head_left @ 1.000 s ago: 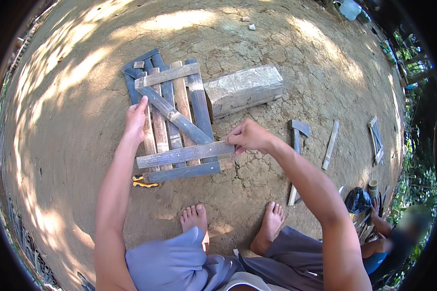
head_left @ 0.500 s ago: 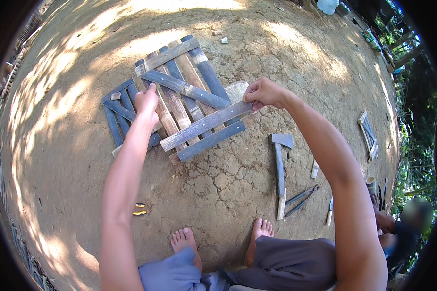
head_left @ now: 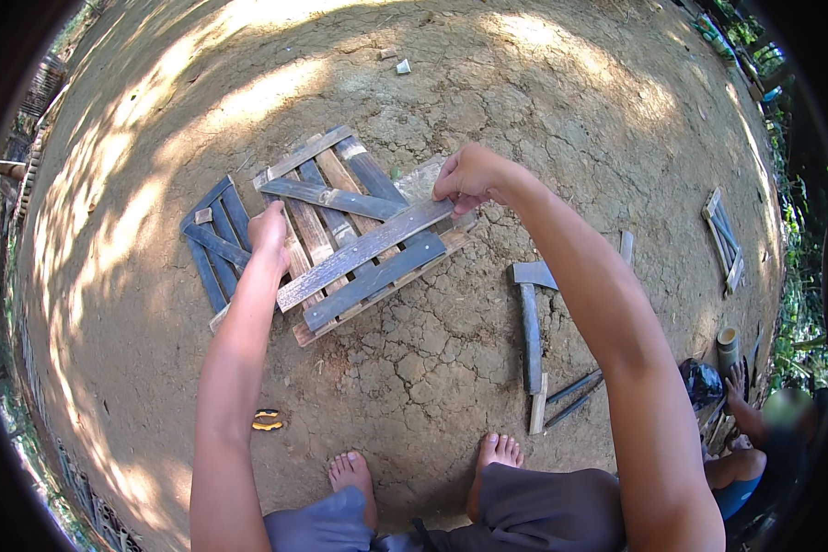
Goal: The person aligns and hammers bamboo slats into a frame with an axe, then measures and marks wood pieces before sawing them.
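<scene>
A slatted wooden panel (head_left: 373, 292), with dark and pale slats, cross strips and a diagonal brace, lies tilted over the ground ahead of me. My left hand (head_left: 269, 236) is closed on its left edge. Across the panel's near part runs a grey wooden slat (head_left: 368, 252), and my right hand (head_left: 472, 181) pinches its right end between thumb and fingers. The slat's left end rests over the panel near the left hand. Under the panel's right corner shows a pale flat block (head_left: 420, 180), partly covered.
A smaller slatted frame (head_left: 213, 241) lies left of the panel. An axe (head_left: 531, 336) and long-handled pincers (head_left: 572, 402) lie right; yellow-handled pliers (head_left: 268, 420) lie near my left foot. Farther right are another frame (head_left: 725, 241), a bamboo tube (head_left: 727, 346) and a seated person (head_left: 750, 437).
The panel has come down and nearer, lying flatter than before. Both hands have kept their holds, and the slat has moved slightly left and nearer with the panel. My view has shifted.
</scene>
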